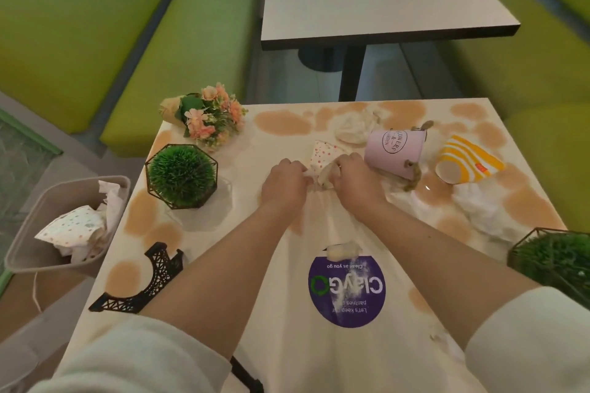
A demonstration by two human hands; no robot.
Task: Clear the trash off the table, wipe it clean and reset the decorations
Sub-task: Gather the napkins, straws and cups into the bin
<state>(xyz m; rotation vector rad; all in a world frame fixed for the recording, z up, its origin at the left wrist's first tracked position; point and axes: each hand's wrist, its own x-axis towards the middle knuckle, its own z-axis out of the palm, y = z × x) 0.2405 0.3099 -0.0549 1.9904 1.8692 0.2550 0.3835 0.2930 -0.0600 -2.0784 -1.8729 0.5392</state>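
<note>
Nearest the viewer, a round purple sticker [347, 290] lies on the stained white bench [242, 246], with a black lattice tower model [143, 281] lying at its left edge. At mid-bench, the left hand [282, 183] and right hand [356, 180] both curl around crumpled paper trash, including a red-dotted white paper napkin [322, 153]. Right of them lie a tipped pink metal pail [394, 150], a tipped yellow-striped paper cup [466, 163] and white crumpled tissue [479, 210]. Left, a beige waste bin [25, 233] holds paper. Farther off lies a peach flower bouquet [207, 115].
</note>
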